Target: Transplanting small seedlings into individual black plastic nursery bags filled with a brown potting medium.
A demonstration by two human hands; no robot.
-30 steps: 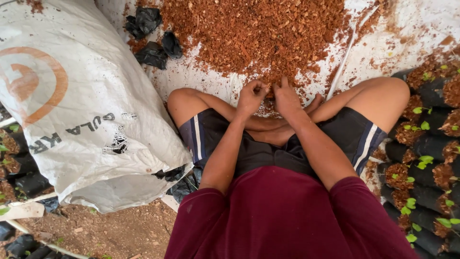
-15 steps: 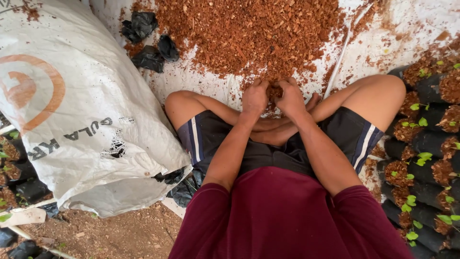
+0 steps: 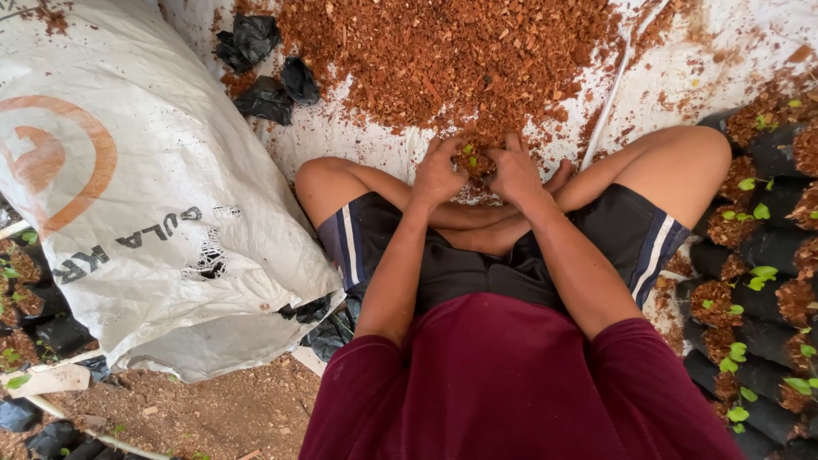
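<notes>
Both hands meet at the near edge of the husk pile [image 3: 452,60]: the left hand [image 3: 437,175] and right hand [image 3: 515,173] curl their fingers around a small seedling [image 3: 469,155] in a clump of husk. It sits between the two sets of fingertips, above the crossed legs. A white sack [image 3: 128,187] lies left, filled black bags [image 3: 758,281] right.

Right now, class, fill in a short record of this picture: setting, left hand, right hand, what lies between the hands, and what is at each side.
Setting: a person sits cross-legged on a white sheet before a heap of reddish-brown growing medium.
Left hand: curled, pressed against the clump.
Right hand: curled, on the clump's other side.
Between hands: a clump of medium with a small green seedling.
Left side: big white woven sack; crumpled black bags.
Right side: rows of filled black bags with seedlings.
</notes>
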